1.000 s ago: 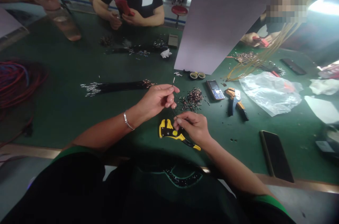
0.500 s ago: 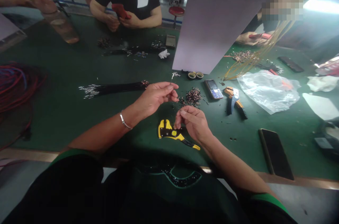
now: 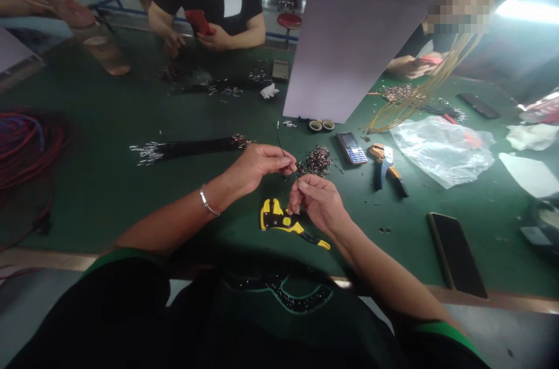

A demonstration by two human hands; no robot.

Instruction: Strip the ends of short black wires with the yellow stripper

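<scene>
Wire (image 3: pixel 279 139): thin, black, centre frame
Left hand (image 3: pixel 257 164): pinching it
Right hand (image 3: pixel 321 203): pinching lower end
Stripper (image 3: pixel 279 219): yellow, just below

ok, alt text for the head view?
The left hand and right hand pinch a thin black wire between them over a green table. A yellow tool lies below the hands, a pile of small metal parts just beyond them, a phone and orange pliers to the right. Two other people work across the table.

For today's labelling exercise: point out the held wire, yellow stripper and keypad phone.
held wire (image 3: pixel 279 136), head view, free upper end.
yellow stripper (image 3: pixel 277 219), head view, yellow head.
keypad phone (image 3: pixel 351 148), head view, front face.
</scene>
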